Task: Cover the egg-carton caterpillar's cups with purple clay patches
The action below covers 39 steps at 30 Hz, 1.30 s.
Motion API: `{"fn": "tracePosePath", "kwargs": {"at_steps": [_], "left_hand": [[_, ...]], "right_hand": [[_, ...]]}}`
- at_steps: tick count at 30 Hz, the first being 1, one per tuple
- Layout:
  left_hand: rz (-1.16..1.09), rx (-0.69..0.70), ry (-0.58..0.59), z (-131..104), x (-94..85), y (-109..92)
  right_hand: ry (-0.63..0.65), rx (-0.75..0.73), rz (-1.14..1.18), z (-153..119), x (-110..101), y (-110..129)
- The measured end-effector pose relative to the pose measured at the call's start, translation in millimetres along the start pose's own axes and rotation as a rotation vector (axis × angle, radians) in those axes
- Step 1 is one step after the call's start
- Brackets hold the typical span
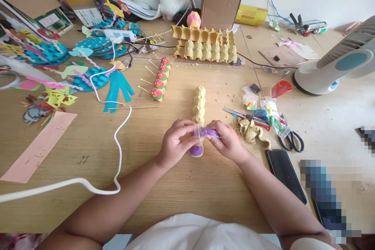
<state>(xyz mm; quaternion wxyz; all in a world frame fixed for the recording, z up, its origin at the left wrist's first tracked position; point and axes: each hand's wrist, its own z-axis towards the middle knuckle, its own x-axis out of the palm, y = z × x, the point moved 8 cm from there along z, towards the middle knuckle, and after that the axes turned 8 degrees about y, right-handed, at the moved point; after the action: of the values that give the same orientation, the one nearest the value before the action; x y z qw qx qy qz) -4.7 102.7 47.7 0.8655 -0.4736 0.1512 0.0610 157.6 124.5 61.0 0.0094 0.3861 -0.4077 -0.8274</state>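
Observation:
Both hands meet over a small clear plastic bag of purple clay (211,133). My left hand (179,138) pinches the clear end of the bag, and my right hand (226,140) grips the purple-filled end. Below them, a strip cut from an egg carton (199,103) lies lengthwise on the table, its middle hidden by the fingers. The bump of the strip closest to me carries a purple covering (196,150). Farther back to the left stands a similar strip (159,80) covered in red and green, with smiling faces and white-tipped sticks.
Egg cartons (209,49) lie at the back. To the right are a utility knife (246,115), torn carton scraps (250,131), clay bags (260,115), scissors (293,140), a phone (285,175) and a fan (336,62). A white cable (118,144) crosses the left side, near blue paper crafts (117,90).

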Motion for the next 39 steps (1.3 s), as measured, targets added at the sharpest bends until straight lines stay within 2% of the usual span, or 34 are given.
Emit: {"fn": "tracePosePath", "kwargs": {"at_steps": [3, 9, 12, 14, 19, 22, 25, 30, 32, 39], "left_hand": [[0.031, 0.037, -0.009, 0, 0.6, -3], [0.110, 0.106, -0.038, 2, -2.6, -11], [0.165, 0.134, -0.024, 2, -2.3, -14], [0.212, 0.171, -0.016, 2, -1.4, -17], [0.274, 0.204, -0.018, 2, 0.4, -22], [0.269, 0.222, -0.012, 2, 1.6, -26], [0.264, 0.228, -0.009, 3, 1.3, -28], [0.264, 0.219, 0.034, 3, 2.0, -30], [0.285, 0.217, 0.045, 3, 2.6, -32], [0.304, 0.192, -0.002, 2, 0.7, -31]], "right_hand": [[0.037, 0.064, 0.167, 1, 6, -5], [-0.003, 0.329, 0.993, -4, 29, -31], [0.039, 0.471, 1.183, -7, 41, -36], [0.054, 0.494, 1.225, -7, 43, -36], [-0.094, 0.488, 1.193, -9, 38, -41], [-0.125, 0.491, 1.140, -10, 38, -42], [-0.092, 0.497, 1.127, -10, 40, -40], [0.077, 0.491, 1.166, -9, 47, -32], [0.109, 0.491, 1.168, -9, 48, -30], [0.012, 0.519, 1.143, -10, 45, -27]]}}
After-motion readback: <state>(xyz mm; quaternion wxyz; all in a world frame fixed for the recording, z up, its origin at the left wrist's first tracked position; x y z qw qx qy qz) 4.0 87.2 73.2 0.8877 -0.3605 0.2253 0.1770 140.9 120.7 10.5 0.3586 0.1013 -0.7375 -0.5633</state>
